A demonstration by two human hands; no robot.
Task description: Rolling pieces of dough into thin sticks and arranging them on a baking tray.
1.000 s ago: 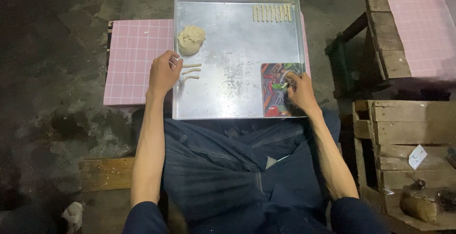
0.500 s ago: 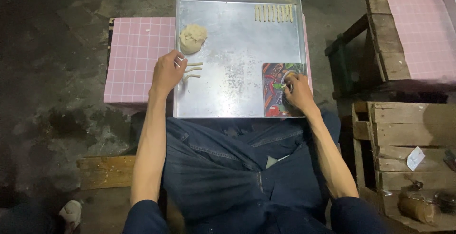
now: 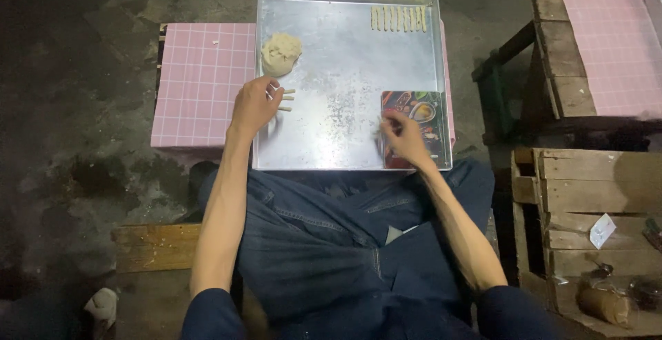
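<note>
A square metal tray point(image 3: 345, 143) lies on a pink tiled stand before my knees. A lump of pale dough point(image 3: 281, 53) sits in the tray's far left corner. A row of several thin dough sticks point(image 3: 398, 18) lines the far right. My left hand point(image 3: 252, 107) rests at the tray's left edge, fingers curled over three short dough sticks point(image 3: 287, 98) that poke out to the right. My right hand point(image 3: 403, 138) hovers at the left edge of a colourful printed sheet point(image 3: 426, 114) in the near right corner, fingertips pinched together. Whether they hold anything is too small to tell.
The pink tiled stand point(image 3: 200, 81) juts out left of the tray. A wooden bench with a pink tiled top point(image 3: 607, 50) stands at the right, a wooden crate point(image 3: 586, 195) below it. A wooden plank point(image 3: 155, 243) lies on the dark concrete floor at the left.
My right hand has slid left from the middle of the printed sheet to its left edge. My left hand stays over the short sticks.
</note>
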